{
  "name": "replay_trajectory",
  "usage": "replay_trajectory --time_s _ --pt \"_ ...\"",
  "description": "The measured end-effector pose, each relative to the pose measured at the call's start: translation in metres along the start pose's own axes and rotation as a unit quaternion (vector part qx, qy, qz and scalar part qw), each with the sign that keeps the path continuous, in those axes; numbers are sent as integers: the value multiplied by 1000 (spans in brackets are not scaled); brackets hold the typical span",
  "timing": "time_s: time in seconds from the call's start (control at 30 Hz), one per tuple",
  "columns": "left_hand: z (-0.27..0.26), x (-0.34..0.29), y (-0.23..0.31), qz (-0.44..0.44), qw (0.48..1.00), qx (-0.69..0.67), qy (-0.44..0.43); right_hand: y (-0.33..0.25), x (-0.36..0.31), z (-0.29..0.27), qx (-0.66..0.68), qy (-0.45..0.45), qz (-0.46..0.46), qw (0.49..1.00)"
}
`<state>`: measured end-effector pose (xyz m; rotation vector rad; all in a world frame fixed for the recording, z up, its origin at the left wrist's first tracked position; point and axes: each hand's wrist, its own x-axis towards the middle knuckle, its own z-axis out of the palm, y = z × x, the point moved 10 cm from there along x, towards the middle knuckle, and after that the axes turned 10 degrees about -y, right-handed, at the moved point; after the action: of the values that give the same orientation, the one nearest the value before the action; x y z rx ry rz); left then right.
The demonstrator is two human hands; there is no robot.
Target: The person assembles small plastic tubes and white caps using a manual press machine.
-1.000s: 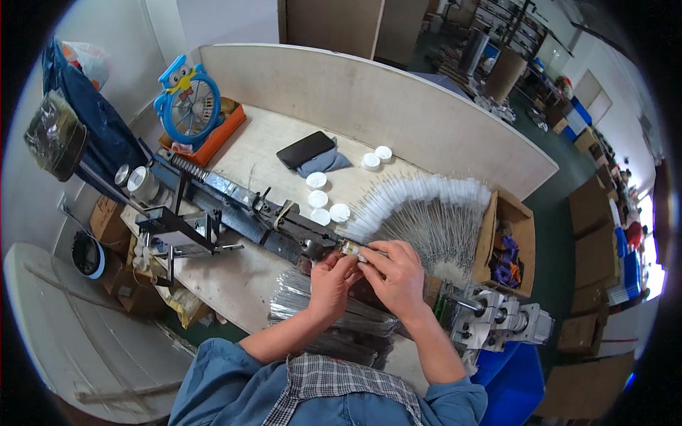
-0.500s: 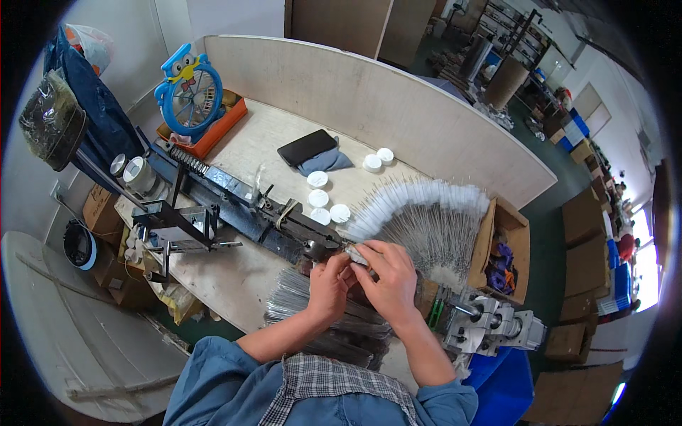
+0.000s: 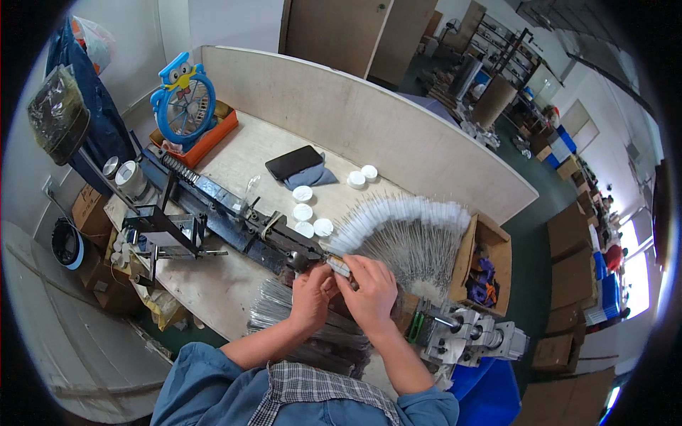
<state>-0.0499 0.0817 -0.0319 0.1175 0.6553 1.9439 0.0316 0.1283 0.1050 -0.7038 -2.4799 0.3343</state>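
Note:
At the near end of a long dark metal rail fixture (image 3: 245,227), both hands come together. My right hand (image 3: 373,292) is closed, its thumb and fingers on a small whitish piece (image 3: 338,266) by the fixture's tip. My left hand (image 3: 310,298) is pinched just beside it; what is between its fingertips is hidden. Past the right hand fans a large spread of thin wire rods with white bristly tips (image 3: 405,211). Below my hands lies a bundle of bare, silvery wire rods (image 3: 273,312), partly covered by the left forearm.
Several round white tins (image 3: 302,211) and a black phone (image 3: 293,163) on a grey cloth lie beyond the rail. A blue cartoon fan (image 3: 185,99) stands in an orange box. A cardboard box (image 3: 497,245) and metal machine (image 3: 472,334) are at right, a hand-lever device (image 3: 167,231) at left.
The whole view has shifted, so the bench sits slightly lower and further left. Both hands stay together at the rail's end, with the fingers only slightly rearranged around the whitish piece.

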Motion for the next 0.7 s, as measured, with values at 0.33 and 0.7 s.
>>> replay_trajectory --time_s 0.33,0.7 --pt "4 0 2 0 998 54 -12 2 -4 -9 -24 0 -6 1000" --pt "3 1 0 -8 998 54 0 5 -2 -9 -21 -12 -10 1000"
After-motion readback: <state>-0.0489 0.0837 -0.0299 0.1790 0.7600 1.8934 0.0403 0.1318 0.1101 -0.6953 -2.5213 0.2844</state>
